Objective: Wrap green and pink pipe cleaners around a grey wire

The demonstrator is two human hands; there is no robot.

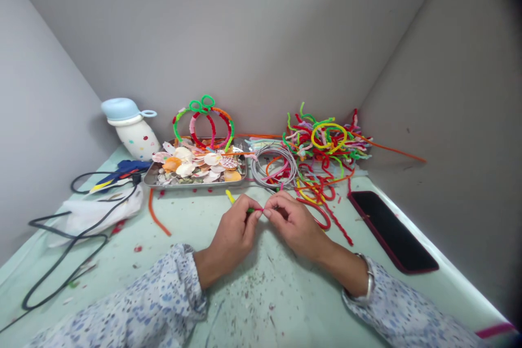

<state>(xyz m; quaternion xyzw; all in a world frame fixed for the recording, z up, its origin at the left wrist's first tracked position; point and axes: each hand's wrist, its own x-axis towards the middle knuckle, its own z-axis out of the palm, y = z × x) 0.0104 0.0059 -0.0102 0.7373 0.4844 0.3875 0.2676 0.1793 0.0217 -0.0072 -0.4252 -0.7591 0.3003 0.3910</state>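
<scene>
My left hand (235, 228) and my right hand (294, 223) meet at the middle of the pale green table (191, 228), fingertips pinched together on a thin pipe cleaner (244, 207). The pipe cleaner shows yellow at its far end, green by my left fingers and pink between the two hands. Both hands rest on the table surface. Just beyond my right hand lie a coil of grey wire (272, 167) and loose red pipe cleaners (322, 212).
A metal tray (157, 179) of seashells stands behind my hands, with a pipe-cleaner pumpkin (204, 122) at its back. A heap of coloured pipe cleaners (326, 141) lies back right, a phone (391, 231) right. A glue gun (122, 169), black cable (73, 236) and bottle (132, 128) lie left.
</scene>
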